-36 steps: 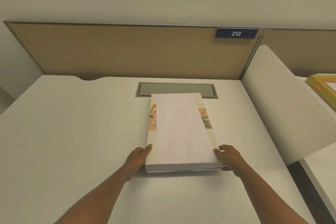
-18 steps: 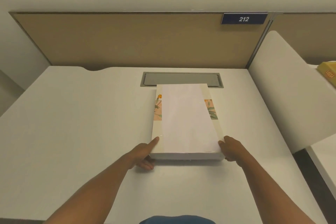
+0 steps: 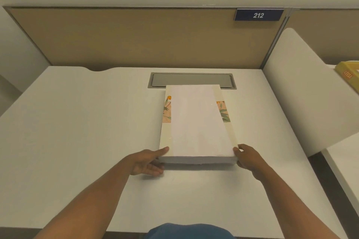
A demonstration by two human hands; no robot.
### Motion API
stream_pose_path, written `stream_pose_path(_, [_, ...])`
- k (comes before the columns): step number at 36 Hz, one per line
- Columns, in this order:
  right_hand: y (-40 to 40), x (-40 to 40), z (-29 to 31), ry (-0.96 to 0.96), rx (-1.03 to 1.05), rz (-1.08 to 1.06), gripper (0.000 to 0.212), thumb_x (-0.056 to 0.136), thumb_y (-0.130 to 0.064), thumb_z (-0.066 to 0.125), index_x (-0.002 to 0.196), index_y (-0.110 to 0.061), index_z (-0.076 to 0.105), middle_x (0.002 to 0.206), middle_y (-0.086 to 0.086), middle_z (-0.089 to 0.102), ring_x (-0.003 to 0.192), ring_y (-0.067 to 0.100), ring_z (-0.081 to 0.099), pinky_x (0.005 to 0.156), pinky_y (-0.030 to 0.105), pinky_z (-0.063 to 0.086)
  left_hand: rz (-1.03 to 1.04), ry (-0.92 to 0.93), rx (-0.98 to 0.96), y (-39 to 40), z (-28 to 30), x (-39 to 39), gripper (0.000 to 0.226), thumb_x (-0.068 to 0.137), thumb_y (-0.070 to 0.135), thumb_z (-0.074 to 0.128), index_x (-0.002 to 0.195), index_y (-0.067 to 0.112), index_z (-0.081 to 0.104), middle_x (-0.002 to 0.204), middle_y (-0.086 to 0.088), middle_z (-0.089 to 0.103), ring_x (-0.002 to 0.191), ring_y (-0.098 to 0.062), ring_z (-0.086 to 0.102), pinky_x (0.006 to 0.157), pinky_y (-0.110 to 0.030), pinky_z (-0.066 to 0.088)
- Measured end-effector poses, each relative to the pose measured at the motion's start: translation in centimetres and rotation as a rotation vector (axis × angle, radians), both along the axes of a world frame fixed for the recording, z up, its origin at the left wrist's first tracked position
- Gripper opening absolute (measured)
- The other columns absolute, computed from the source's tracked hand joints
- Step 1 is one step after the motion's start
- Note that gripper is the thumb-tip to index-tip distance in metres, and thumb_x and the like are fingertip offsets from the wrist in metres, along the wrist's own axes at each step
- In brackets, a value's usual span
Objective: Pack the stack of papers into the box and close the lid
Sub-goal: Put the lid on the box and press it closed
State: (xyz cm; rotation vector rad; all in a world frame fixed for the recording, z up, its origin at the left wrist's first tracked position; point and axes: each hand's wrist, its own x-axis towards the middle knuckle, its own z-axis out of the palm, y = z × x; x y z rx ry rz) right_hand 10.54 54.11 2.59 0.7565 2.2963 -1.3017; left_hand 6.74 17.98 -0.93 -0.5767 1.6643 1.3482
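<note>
A flat cream box [image 3: 165, 136] with a floral print on its top lies lengthwise on the white desk [image 3: 77, 132]. A white stack of papers [image 3: 198, 122] rests on top of it and covers most of the top. My left hand [image 3: 147, 163] grips the near left corner, thumb on top and fingers at the side. My right hand [image 3: 250, 159] holds the near right corner. A dark shadow runs under the near edge. I cannot tell whether the box is open.
A grey cable hatch [image 3: 192, 79] sits in the desk just behind the box. A tan partition [image 3: 136, 39] with a blue 212 sign [image 3: 258, 15] closes the back. A white divider [image 3: 303, 93] stands on the right, with a yellow box [image 3: 347, 75] beyond it.
Both hands stay at the near corners. The left thumb has come up onto the top of the corner. The near edge, a little raised before, now sits lower.
</note>
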Motion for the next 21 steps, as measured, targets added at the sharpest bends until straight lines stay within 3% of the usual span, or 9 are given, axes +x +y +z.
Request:
stream_pose_path(2, [0.1, -0.1, 0.1, -0.018, -0.021, -0.003, 0.045, 0.099, -0.036, 0.05, 0.134, -0.009, 0.053, 0.128, 0.011, 0.06, 0.107, 0.034, 0.066, 0.102, 0.048, 0.05, -0.017, 0.01, 0.003, -0.5, 0.0, -0.1, 0.103, 0.047, 0.069, 0.088, 0.121, 0.003, 0.059, 0.099, -0.016, 0.078, 0.088, -0.029, 0.077, 0.082, -0.04, 0.063])
stream_pose_path(6, [0.2, -0.1, 0.0, 0.019, -0.026, -0.044, 0.037, 0.096, -0.033, 0.056, 0.124, -0.009, 0.058, 0.113, 0.009, 0.062, 0.1, 0.034, 0.067, 0.095, 0.049, 0.055, -0.035, 0.004, 0.015, -1.1, 0.5, -0.3, 0.101, 0.05, 0.071, 0.086, 0.121, 0.004, 0.062, 0.102, -0.016, 0.078, 0.087, -0.029, 0.077, 0.077, -0.037, 0.062])
stream_pose_path(10, [0.1, -0.1, -0.3, 0.008, -0.014, -0.062, 0.034, 0.097, -0.027, 0.054, 0.123, -0.005, 0.058, 0.116, 0.014, 0.061, 0.096, 0.033, 0.064, 0.091, 0.046, 0.057, -0.2, -0.009, -0.074, -0.7, 1.1, -0.9, 0.101, 0.046, 0.075, 0.084, 0.115, 0.003, 0.066, 0.1, -0.014, 0.079, 0.084, -0.026, 0.078, 0.071, -0.033, 0.063])
stream_pose_path(14, [0.0, -0.1, -0.4, -0.01, 0.003, -0.067, 0.034, 0.099, -0.023, 0.052, 0.126, -0.004, 0.056, 0.122, 0.018, 0.059, 0.108, 0.038, 0.063, 0.077, 0.037, 0.057, -0.311, -0.044, -0.138, -0.3, 1.7, -1.9, 0.102, 0.041, 0.074, 0.086, 0.11, 0.001, 0.069, 0.098, -0.015, 0.079, 0.084, -0.026, 0.078, 0.065, -0.03, 0.063])
stream_pose_path(17, [0.0, -0.1, -0.3, -0.017, 0.002, -0.057, 0.033, 0.099, -0.023, 0.051, 0.126, -0.004, 0.055, 0.123, 0.018, 0.059, 0.109, 0.038, 0.062, 0.082, 0.04, 0.059, -0.362, -0.084, -0.159, -0.1, 2.2, -2.6, 0.102, 0.04, 0.072, 0.087, 0.111, 0.0, 0.069, 0.1, -0.016, 0.079, 0.087, -0.027, 0.078, 0.066, -0.03, 0.064])
stream_pose_path(21, [0.2, 0.0, -0.3, -0.028, -0.009, -0.039, 0.032, 0.099, -0.024, 0.051, 0.126, -0.005, 0.055, 0.122, 0.018, 0.059, 0.093, 0.03, 0.059, 0.084, 0.04, 0.059, -0.412, -0.152, -0.162, 0.0, 2.5, -3.1, 0.099, 0.045, 0.071, 0.086, 0.112, 0.0, 0.068, 0.103, -0.017, 0.078, 0.093, -0.03, 0.077, 0.072, -0.031, 0.064])
